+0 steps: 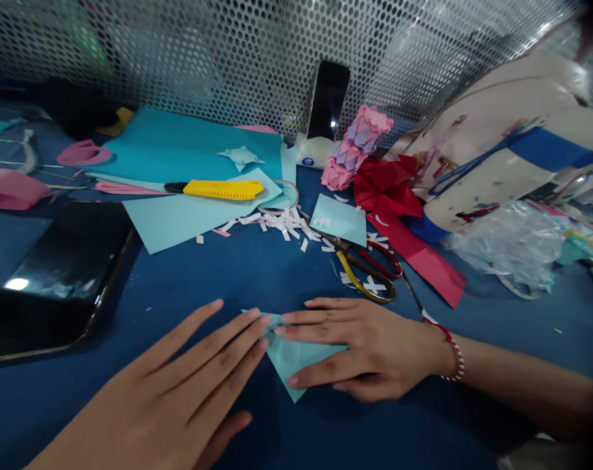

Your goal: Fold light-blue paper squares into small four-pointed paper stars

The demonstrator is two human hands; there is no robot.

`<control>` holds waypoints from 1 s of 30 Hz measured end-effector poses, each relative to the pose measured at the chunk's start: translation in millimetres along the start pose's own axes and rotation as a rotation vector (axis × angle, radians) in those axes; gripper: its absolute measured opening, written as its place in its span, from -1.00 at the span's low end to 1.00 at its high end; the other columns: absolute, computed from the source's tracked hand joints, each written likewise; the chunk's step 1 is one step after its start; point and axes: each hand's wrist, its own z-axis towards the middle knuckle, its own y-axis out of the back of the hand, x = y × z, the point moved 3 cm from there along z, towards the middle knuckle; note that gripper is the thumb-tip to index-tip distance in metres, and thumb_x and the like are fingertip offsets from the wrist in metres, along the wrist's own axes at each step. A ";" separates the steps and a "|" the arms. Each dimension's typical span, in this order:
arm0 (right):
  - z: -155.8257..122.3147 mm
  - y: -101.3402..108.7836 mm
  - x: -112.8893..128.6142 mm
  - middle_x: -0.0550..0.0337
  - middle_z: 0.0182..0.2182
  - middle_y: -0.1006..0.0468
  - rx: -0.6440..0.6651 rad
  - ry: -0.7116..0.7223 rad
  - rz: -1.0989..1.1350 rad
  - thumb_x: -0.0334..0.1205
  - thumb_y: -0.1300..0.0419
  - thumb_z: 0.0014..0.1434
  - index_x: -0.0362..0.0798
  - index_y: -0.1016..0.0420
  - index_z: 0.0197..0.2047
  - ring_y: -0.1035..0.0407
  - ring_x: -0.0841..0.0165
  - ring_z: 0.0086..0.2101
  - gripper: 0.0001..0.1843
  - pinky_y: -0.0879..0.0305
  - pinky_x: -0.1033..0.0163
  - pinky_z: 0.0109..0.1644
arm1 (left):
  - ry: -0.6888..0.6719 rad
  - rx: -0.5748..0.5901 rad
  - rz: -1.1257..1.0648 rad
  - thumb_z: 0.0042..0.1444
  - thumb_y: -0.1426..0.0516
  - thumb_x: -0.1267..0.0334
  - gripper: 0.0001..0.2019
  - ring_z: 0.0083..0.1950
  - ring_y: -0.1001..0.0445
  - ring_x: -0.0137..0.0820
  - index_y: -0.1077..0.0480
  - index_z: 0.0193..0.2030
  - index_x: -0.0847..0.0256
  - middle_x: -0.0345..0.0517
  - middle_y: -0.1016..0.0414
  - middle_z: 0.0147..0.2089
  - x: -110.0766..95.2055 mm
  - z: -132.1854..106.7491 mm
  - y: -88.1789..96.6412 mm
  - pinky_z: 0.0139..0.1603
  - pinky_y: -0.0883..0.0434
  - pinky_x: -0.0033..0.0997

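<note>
A light blue piece of folded paper (296, 359) lies on the blue table, its visible part tapering to a point toward me. My left hand (189, 385) rests flat with fingers stretched out, the fingertips on the paper's upper left edge. From the right, my right hand (360, 349) lies over the paper with its fingers spread, pressing on its upper and right parts. Both hands cover some of the paper, so its full outline is hidden. Just beyond my right hand lie scissors (368, 271) with yellow and red handles.
A dark phone (56, 274) lies at left. Behind are a yellow box cutter (223, 189), blue sheets (179, 147), white paper scraps (289, 222), a blue square (339, 219), a pink-purple folded-paper piece (355, 150), a propped phone (328, 101), red paper (418, 254) and a bottle (512, 166).
</note>
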 end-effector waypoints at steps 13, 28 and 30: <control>-0.3 -1.7 0.2 -0.04 0.61 -0.23 0.039 -0.022 -0.023 -0.18 -0.03 0.63 0.05 -0.57 0.43 -0.02 0.25 0.62 -0.54 0.07 0.02 0.70 | 0.006 0.025 -0.008 0.63 -0.03 -0.11 -0.27 0.59 -0.37 -0.19 0.05 0.75 0.14 -0.07 -0.41 0.59 -2.9 -9.7 -6.1 0.76 0.07 -0.15; 0.4 0.1 0.4 -0.10 0.59 -0.26 0.014 -0.012 0.009 -0.17 0.00 0.66 0.00 -0.58 0.41 0.01 0.24 0.62 -0.55 0.12 0.04 0.71 | -0.013 0.015 0.001 0.63 -0.03 -0.07 -0.26 0.72 -0.10 -0.22 0.08 0.74 0.24 0.04 -0.33 0.63 -4.7 -11.3 -6.5 0.76 0.09 -0.14; 0.3 0.3 0.4 -0.10 0.59 -0.26 0.018 -0.011 0.014 -0.17 0.01 0.67 -0.01 -0.58 0.41 0.02 0.24 0.62 -0.54 0.13 0.05 0.71 | -0.012 0.026 0.008 0.63 -0.03 -0.08 -0.25 0.71 -0.12 -0.22 0.10 0.75 0.22 0.02 -0.35 0.62 -4.4 -10.8 -5.5 0.76 0.10 -0.16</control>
